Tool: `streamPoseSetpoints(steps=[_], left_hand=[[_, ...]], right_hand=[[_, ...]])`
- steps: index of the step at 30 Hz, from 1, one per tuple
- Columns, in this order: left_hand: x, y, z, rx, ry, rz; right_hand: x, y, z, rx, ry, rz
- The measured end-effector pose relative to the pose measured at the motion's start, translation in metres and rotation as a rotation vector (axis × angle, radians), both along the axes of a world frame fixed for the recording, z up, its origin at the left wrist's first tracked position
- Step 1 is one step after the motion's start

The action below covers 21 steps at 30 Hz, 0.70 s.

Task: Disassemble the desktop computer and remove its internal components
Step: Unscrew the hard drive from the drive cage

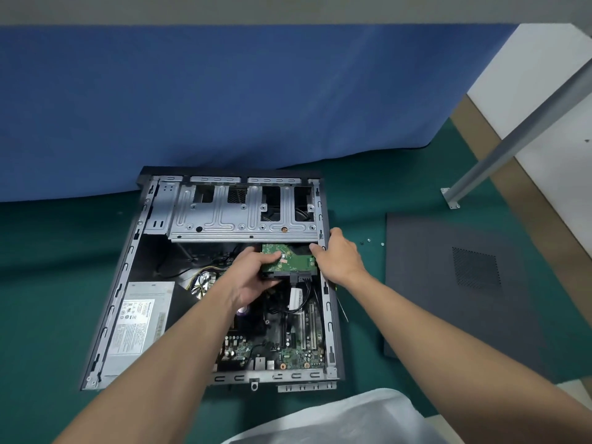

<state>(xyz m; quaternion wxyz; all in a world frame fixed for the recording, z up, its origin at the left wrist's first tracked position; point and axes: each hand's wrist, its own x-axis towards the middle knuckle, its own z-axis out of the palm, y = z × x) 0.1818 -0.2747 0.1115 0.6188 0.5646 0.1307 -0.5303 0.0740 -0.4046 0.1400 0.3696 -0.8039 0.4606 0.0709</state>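
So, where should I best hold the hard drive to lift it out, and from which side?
Grip the hard drive by its left and right side edges, coming from above. Its green circuit board faces up, the cables are plugged into the near edge, and the drive cage blocks the far edge.
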Motion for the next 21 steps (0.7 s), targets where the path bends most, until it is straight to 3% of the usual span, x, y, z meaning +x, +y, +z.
streamPoseSetpoints(steps=[5,12,21], left_hand=[[-0.001,-0.01,0.0,0.067,-0.064,-0.046],[-0.015,-0.001,-0.001,-0.038,0.06,0.005],[-0.023,0.035,0.014,0.044,0.069,-0.045]], right_hand=[[0.001,0.003,-0.001,-0.007,0.02,0.012],[-0.001,-0.002,-0.003,-0.002,0.015,0.06],[-0.005,0.001,-0.011,-0.003,-0.03,0.047]])
